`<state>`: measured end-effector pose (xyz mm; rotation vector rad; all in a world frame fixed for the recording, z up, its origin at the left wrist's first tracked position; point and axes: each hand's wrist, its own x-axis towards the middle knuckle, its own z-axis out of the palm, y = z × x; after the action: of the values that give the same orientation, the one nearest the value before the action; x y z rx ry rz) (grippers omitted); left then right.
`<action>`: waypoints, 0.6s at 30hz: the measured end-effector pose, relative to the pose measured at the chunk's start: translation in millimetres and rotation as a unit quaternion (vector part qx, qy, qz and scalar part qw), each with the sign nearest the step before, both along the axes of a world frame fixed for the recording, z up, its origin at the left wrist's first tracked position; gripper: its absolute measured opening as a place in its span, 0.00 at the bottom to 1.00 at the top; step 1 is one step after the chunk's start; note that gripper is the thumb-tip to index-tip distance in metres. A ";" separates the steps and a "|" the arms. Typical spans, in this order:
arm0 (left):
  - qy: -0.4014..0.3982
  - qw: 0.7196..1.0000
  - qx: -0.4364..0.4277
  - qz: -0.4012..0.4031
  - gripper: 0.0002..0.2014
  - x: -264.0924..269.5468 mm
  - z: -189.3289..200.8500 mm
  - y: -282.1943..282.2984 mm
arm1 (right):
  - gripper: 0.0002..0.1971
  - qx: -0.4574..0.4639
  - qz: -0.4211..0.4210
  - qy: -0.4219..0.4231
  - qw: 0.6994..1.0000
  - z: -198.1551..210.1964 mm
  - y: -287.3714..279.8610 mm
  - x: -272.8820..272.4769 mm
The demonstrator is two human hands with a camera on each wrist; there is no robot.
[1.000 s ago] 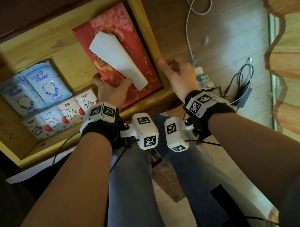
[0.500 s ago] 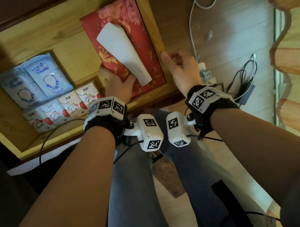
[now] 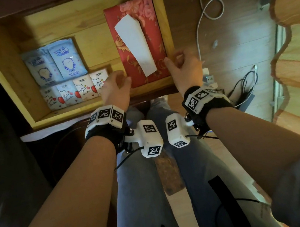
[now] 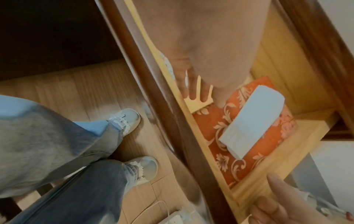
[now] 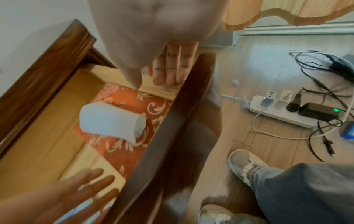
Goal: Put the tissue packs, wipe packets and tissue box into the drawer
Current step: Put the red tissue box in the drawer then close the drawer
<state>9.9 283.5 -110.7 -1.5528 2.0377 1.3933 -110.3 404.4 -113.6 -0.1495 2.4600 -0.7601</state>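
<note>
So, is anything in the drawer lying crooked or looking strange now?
Only the white tissue: a long sheet hangs out of the red tissue box and lies slanted across its top. The packs beside it sit in tidy rows.

Bare wood open in the drawer (image 3: pixel 92 34) behind the blue packs (image 3: pixel 54 63) and left of the red tissue box (image 3: pixel 153 35). Front edge crowded by the small white packets (image 3: pixel 75 89), with the left hand (image 3: pixel 115 88) and right hand (image 3: pixel 185 69) hovering over the box's near end. Right wall tight against the box, no gap there.

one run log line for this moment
stage: box placed | tissue box: in drawer right side | left hand: open | right hand: open
</note>
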 end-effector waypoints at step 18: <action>-0.108 0.993 0.054 0.010 0.20 71.2 8.7 -3.8 | 0.16 0.067 0.383 0.020 0.921 0.7 -15.9 52.2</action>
<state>81.1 279.7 -102.1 -1.6052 1.7964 1.2579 -58.1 388.6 -112.9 -1.0094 2.1937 -0.2381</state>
